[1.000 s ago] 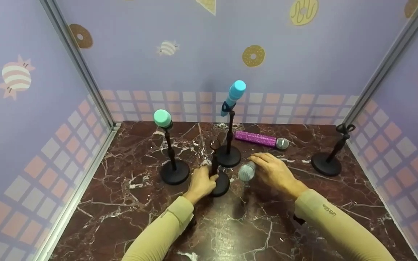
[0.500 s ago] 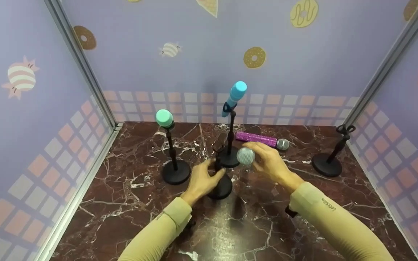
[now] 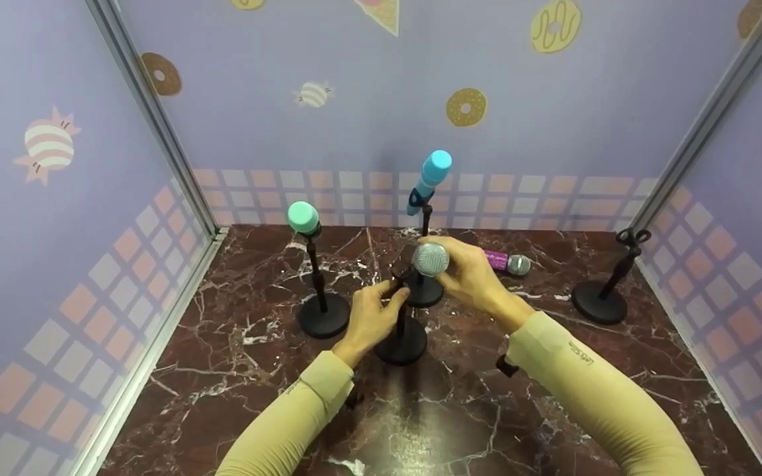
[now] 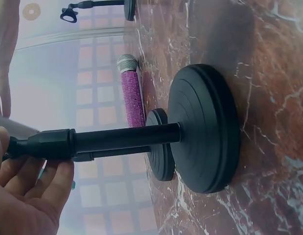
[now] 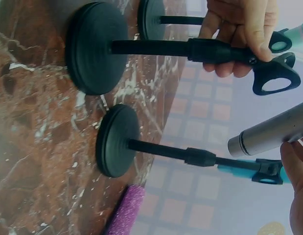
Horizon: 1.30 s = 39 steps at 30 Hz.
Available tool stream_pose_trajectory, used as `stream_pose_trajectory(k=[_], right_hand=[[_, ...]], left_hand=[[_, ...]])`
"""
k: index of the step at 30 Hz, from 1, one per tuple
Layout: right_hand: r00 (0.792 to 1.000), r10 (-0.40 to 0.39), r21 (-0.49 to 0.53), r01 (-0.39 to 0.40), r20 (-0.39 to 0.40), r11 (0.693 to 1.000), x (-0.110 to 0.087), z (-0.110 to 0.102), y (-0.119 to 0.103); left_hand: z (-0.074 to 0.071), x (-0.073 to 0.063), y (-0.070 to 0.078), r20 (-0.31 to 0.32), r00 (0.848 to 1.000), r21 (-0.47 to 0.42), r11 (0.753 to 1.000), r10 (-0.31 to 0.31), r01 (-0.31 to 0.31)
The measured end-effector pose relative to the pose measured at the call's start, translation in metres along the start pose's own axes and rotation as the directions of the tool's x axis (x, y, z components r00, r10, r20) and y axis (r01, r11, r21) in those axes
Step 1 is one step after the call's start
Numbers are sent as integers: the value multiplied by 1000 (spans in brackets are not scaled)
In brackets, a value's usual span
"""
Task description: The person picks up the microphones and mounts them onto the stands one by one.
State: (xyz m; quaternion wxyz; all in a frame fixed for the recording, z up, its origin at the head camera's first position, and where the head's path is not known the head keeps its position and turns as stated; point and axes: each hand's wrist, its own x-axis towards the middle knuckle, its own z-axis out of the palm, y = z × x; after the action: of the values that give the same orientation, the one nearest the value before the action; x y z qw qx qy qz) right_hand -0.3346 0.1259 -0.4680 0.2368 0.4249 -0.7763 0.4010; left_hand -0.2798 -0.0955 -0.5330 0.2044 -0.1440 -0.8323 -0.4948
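My left hand (image 3: 371, 316) grips a black microphone stand (image 4: 127, 138) by the collar high on its pole. The round base (image 3: 402, 345) of this stand rests on the table. In the right wrist view its clip (image 5: 267, 72) juts out with nothing in it. A silver microphone (image 3: 430, 260) with a mesh head is held in my right hand (image 3: 472, 277). Its tail end (image 5: 244, 142) points towards the stand, a small gap away from the clip.
Just behind, a blue microphone (image 3: 436, 168) sits on another stand. A mint-green microphone (image 3: 303, 217) tops a stand to the left. The glittery purple microphone (image 3: 497, 260) lies on the marbled table. One bare stand (image 3: 599, 302) is at the right, near the wall.
My right hand has lifted the silver microphone and carried it left and away from me, up to the stand. My left hand has slid up the pole towards its top.
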Motion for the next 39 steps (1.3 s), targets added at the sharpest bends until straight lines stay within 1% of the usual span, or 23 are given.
stream_pose_trajectory(k=[2,8,15,17,23,29,33,36,39], right_hand=[[1000,-6,10,6,0,1000,3,3,-1],[1000,11,26,-11,17,1000,5,7,-6],[999,14,18,-15,45,1000,-1,8,-4],[998,5,32,-7,62,999,-2,8,-1],[992,-18,58,11,129,998,-3,5,6],[978,23,18,-28,207,999,0,0,4],[971,39,2,-40,235,999,2,-1,3],[971,18,14,-22,238,1000,2,0,5],[973,-23,30,17,230,999,2,1,9]], left_hand=[[1,0,1,7,1000,-7,1000,-3,3],[7,-2,3,34,999,-43,999,10,-9],[13,-3,8,57,997,-15,998,53,-53],[14,-3,9,61,997,-21,998,54,-53],[15,-4,10,65,998,-40,999,26,-23],[15,-4,8,70,997,-46,998,40,-37],[15,-4,8,63,997,-40,998,51,-49],[14,-4,9,60,997,-33,998,57,-56],[14,-5,9,67,996,-37,998,52,-49]])
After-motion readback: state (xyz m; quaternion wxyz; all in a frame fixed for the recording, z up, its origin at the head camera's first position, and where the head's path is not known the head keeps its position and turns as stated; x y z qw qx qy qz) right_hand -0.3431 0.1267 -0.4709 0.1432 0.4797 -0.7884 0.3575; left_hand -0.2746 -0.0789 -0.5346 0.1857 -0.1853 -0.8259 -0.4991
